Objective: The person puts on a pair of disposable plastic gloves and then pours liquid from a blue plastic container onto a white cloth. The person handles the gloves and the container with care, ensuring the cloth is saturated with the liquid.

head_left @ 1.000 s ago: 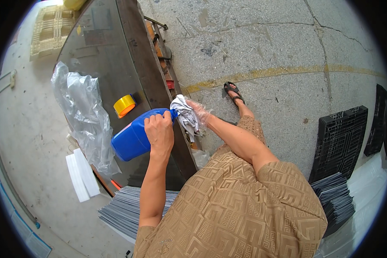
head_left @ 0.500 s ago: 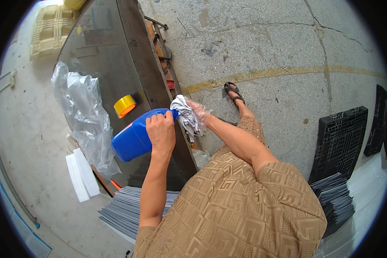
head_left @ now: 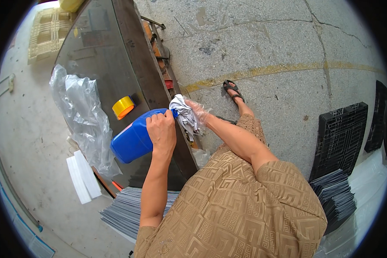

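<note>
My left hand (head_left: 162, 130) is closed round the handle of a blue plastic jug (head_left: 131, 139), which lies tilted over the dark tabletop (head_left: 112, 64) with its mouth toward the right. Against that mouth sits a bunched white and grey cloth (head_left: 185, 114). My right hand (head_left: 198, 112), in a clear plastic glove, holds the cloth from the right side; its fingers are partly covered by the cloth. Whether liquid is coming out of the jug cannot be seen. A roll of yellow tape (head_left: 124, 107) rests on the tabletop just beyond the jug.
Crumpled clear plastic film (head_left: 84, 116) hangs along the table's left edge. White foam strips (head_left: 82, 176) and a stack of thin grey sheets (head_left: 129, 208) are near its close end. Black pallets (head_left: 339, 137) stand at the right, beside more stacked sheets (head_left: 334, 193). A red item (head_left: 169, 84) shows under the table's edge.
Almost nothing differs. The view has shifted slightly, and both hands keep their hold on the jug and the cloth.
</note>
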`<move>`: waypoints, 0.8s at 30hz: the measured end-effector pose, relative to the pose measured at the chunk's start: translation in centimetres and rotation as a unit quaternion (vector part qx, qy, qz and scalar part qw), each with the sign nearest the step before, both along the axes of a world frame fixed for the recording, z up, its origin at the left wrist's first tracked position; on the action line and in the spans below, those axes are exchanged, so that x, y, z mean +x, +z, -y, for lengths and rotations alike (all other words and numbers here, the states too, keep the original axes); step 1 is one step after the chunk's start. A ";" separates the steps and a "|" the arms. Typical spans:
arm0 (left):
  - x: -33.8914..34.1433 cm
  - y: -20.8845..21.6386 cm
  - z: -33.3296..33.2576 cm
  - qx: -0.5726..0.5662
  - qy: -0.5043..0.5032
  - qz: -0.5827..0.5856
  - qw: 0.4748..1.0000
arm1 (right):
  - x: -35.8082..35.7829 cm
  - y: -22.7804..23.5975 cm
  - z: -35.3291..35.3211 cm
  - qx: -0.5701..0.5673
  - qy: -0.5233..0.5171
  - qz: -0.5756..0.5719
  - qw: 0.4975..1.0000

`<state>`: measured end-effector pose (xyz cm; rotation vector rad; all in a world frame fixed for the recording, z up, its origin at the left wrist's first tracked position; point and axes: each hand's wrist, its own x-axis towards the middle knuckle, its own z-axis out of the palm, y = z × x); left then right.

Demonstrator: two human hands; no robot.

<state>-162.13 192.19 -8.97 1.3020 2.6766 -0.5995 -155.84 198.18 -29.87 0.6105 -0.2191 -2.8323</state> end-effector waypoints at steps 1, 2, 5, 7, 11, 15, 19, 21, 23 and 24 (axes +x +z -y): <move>0.0 0.1 -0.1 0.004 -0.007 -0.002 1.000 | 0.0 0.0 0.1 0.003 -0.001 0.011 1.000; 0.0 0.1 -0.2 0.004 -0.006 -0.003 1.000 | 0.0 0.0 0.1 0.006 -0.003 0.023 1.000; -0.1 0.1 -0.2 0.003 -0.006 -0.003 1.000 | -0.1 -0.8 0.1 0.000 0.001 -0.003 1.000; -0.1 0.1 -0.3 0.004 -0.007 -0.001 1.000 | -0.1 -0.8 0.3 0.000 0.001 0.007 1.000; -0.3 -0.1 -0.4 0.005 -0.008 0.002 1.000 | -0.2 -0.2 -0.1 0.005 0.002 0.001 1.000; -0.3 -0.1 -0.5 0.005 -0.006 0.000 1.000 | -0.2 0.1 -0.2 -0.008 -0.006 -0.004 1.000; -0.3 0.1 -0.6 0.002 -0.004 -0.002 1.000 | -0.4 0.1 -0.3 -0.005 -0.010 -0.004 1.000; -0.3 0.2 -0.7 0.000 -0.003 -0.002 1.000 | -0.4 0.1 -0.3 -0.007 -0.013 -0.007 1.000; -0.3 0.2 -0.6 0.000 -0.002 -0.002 1.000 | -0.5 0.0 -0.3 -0.013 -0.015 -0.010 1.000; -0.3 0.2 -0.6 0.002 -0.002 -0.002 1.000 | -0.4 0.0 -0.2 -0.011 -0.014 -0.003 1.000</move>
